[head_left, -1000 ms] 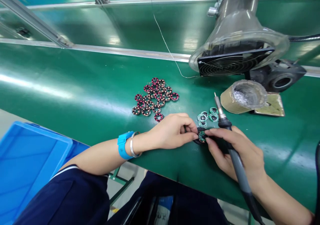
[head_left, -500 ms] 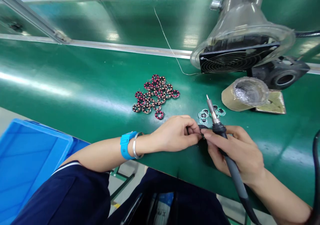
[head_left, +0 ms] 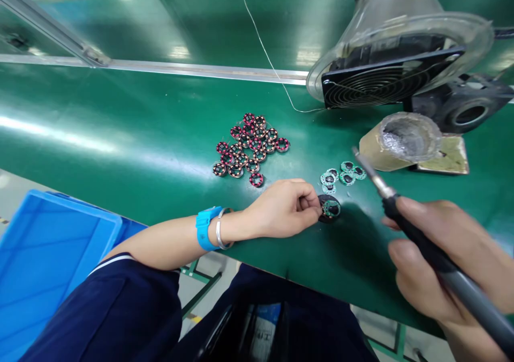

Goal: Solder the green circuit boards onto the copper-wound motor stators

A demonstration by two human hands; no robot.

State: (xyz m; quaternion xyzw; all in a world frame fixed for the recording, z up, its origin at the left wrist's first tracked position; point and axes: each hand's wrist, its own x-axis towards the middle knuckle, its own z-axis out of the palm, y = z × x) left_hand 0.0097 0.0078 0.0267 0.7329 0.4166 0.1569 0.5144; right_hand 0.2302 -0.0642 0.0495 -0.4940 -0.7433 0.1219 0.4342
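My left hand (head_left: 287, 208) rests on the bench, its thumb and fingers pinched at the edge of a small round part (head_left: 331, 209). That part has a green circuit board on top, with a dark centre, over a dark round base. In my right hand (head_left: 445, 255) is a soldering iron (head_left: 425, 233), its tip pointing up and away to the left. This hand is raised and partly blurred, apart from the round part. Beyond the pinched part lie several loose green ring-shaped circuit boards (head_left: 347, 178). To their left sits a cluster of copper-and-red wound motor stators (head_left: 254, 143).
A clear fume hood with a black fan grille (head_left: 377, 86) hangs at the back right. Below it stand a brown cup (head_left: 379, 146) with silvery residue and a soldering iron stand (head_left: 469, 110). Thin solder wire (head_left: 267, 57) curves upward. A blue bin (head_left: 60, 265) is at left.
My right hand has moved right and up from the round part, carrying the soldering iron, which uncovers the green board. My left hand stays nearly in place.
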